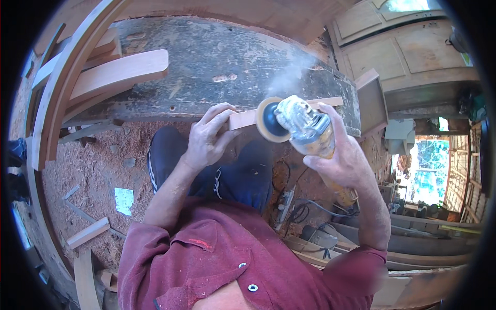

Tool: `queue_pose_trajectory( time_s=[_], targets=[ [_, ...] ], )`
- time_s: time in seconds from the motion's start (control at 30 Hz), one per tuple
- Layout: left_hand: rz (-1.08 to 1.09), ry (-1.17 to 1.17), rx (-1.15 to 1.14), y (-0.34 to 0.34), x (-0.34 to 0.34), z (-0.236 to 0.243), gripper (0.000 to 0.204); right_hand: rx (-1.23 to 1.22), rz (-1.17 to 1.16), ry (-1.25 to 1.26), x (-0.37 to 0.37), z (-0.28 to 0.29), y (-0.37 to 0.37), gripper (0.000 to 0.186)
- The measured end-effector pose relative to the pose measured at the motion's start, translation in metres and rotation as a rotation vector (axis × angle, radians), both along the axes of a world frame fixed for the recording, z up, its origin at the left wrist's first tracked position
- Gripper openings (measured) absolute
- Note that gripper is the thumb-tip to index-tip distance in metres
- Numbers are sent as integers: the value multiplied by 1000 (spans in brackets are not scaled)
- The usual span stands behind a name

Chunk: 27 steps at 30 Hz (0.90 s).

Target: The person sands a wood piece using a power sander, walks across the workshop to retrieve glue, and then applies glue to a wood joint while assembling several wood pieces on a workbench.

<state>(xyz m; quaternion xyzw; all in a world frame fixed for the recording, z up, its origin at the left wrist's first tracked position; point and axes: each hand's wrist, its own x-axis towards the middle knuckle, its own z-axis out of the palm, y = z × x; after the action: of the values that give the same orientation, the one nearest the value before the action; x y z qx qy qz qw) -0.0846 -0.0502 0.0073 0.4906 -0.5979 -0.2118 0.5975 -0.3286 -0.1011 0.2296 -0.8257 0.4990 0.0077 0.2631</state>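
Your left fingers pinch the wooden strip at the disc's nine o'clock, your right fingers encircle the grinder; sweep lightly, evenly

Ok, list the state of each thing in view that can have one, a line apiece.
Wooden strip: pinched at its left end
Angle grinder: held, dusty, apparently running, with dust rising nearby
Sanding disc: mounted, seemingly touching the strip
Left grip: closed on the strip
Right grip: closed around the grinder
Workbench: surface worn and patchy
Floor: strewn with shavings
Paper sheet: lying on the floor
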Motion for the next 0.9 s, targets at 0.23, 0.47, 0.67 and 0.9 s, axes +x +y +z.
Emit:
queue_pose_trajectory(
  time_s=[0.23, 0.47, 0.67, 0.9],
  targets=[
    [-83, -72, 25, -3, 6, 10, 42, 16, -226, -11, -63, -1, -40, 94],
    [-56, -168, 61, -2, 7, 12, 42, -57, -325, -26, -129, -11, -89, 95],
    [-47, -192, 77, -2, 10, 17, 44, -65, -423, -120, -187, -23, -132, 88],
    [19, -53, 38, 0, -6, 3, 39, -236, -528, -144, -210, -19, -127, 86]
  ],
)
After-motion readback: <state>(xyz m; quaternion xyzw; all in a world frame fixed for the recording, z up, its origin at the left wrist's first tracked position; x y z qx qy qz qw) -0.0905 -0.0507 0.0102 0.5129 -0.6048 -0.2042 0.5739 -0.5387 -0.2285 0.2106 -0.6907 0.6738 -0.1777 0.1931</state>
